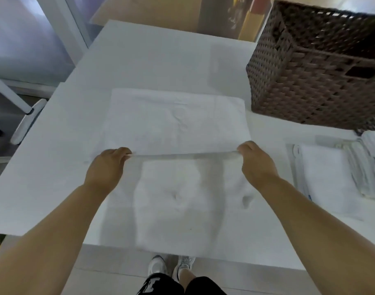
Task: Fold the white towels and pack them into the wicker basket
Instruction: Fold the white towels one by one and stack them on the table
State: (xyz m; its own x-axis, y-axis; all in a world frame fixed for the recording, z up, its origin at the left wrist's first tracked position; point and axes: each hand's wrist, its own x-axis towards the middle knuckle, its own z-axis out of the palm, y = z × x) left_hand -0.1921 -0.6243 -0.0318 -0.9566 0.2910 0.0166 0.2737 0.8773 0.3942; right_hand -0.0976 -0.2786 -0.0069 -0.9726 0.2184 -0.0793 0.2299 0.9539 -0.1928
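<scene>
Left hand (pixel 106 165) and right hand (pixel 256 161) pinch a towel (pixel 176 122) mid-fold beside the basket (pixel 310 81); a stack (pixel 331 177) near it lies unpacked.

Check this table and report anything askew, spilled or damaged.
Nothing spilled or damaged. The only untidy spot is the towel pile at the right edge: its layers are fanned out rather than squared. The towel held by the left hand and right hand has a few creases.

Soft matt cloth towel (pixel 176 122), smooth matt table (pixel 150 60), rough woven basket (pixel 299 86).
</scene>
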